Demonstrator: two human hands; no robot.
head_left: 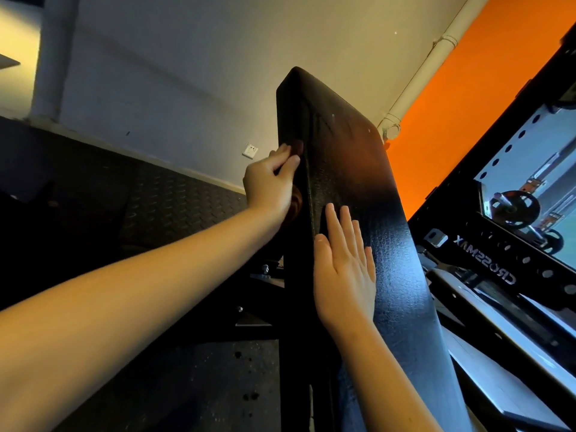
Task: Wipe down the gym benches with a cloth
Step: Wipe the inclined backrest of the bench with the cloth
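Observation:
A long black padded gym bench [352, 169] runs from the bottom centre up to the middle of the head view. My left hand [269, 182] presses a dark reddish-brown cloth [297, 202] against the bench's left side edge; only small bits of cloth show above and below the fingers. My right hand [344, 269] lies flat on the textured top of the pad, fingers straight and slightly spread, holding nothing.
A black steel rack marked CROSSMAX [486, 257] with a mirror stands close on the right. The bench's black frame and bolts [252, 294] sit below my left arm. Dark rubber floor [156, 201], a white wall with a socket [250, 150] and an orange wall lie beyond.

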